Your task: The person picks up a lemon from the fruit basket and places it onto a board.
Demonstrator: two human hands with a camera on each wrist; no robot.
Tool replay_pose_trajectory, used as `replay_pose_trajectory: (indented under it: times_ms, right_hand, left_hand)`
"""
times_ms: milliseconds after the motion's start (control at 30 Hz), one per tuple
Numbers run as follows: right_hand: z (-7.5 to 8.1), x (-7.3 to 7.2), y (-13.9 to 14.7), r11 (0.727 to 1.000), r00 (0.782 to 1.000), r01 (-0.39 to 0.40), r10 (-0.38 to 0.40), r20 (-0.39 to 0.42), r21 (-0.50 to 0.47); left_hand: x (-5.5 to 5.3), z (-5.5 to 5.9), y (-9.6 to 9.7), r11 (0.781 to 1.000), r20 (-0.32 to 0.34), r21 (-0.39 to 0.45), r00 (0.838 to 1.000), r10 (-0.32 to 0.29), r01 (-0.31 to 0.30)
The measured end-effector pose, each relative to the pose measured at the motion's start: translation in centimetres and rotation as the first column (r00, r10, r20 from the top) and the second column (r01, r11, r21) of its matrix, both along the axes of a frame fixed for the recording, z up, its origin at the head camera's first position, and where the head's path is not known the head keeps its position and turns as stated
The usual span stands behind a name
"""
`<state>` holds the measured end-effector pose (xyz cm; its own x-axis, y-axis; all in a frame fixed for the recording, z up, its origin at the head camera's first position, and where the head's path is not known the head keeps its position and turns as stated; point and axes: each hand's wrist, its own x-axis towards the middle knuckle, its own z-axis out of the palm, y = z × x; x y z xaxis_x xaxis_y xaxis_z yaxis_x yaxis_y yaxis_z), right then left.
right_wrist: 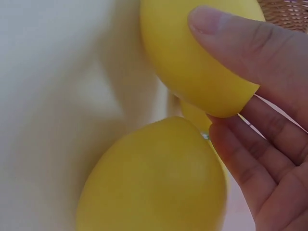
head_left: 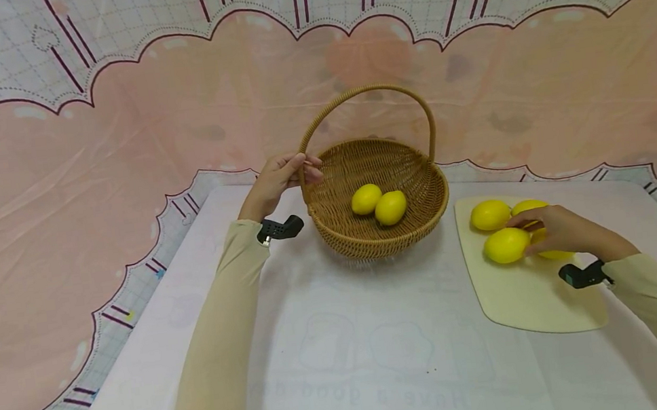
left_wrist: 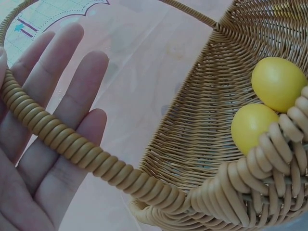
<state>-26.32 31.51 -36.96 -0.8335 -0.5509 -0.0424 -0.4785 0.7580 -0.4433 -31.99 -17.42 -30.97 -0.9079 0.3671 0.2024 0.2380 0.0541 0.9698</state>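
Note:
My left hand [head_left: 272, 186] is at the left side of a brown wicker basket [head_left: 383, 247], holding its arched handle [left_wrist: 72, 144] near the base. In the left wrist view the fingers lie fairly straight behind the handle, with the thumb tip at the frame's edge. Two yellow lemons sit inside the basket, one lemon [head_left: 367, 199] touching the other [head_left: 391, 208]. Over a cream cutting board [head_left: 531, 303], my right hand [head_left: 568, 231] grips a lemon [right_wrist: 192, 57], thumb on one side and fingers behind. Another lemon [right_wrist: 154, 183] lies close below the fingers.
More lemons rest on the board, among them one at its far left corner [head_left: 490, 214] and one partly behind the right hand [head_left: 528, 206]. A white printed cloth [head_left: 347, 353] covers the table. A pink patterned curtain [head_left: 171, 128] hangs behind the basket.

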Motion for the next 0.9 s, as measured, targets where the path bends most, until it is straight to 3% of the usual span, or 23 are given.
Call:
replay_pose_trajectory:
  times_ms: [900]
  right_hand:
    - [-0.17, -0.19, 0.05, 1.000, 1.000, 0.004, -0.004, -0.019, 0.027]
  left_hand:
    - [0.01, 0.09, -0.06, 1.000, 0.005, -0.016, 1.000, -0.009, 0.009]
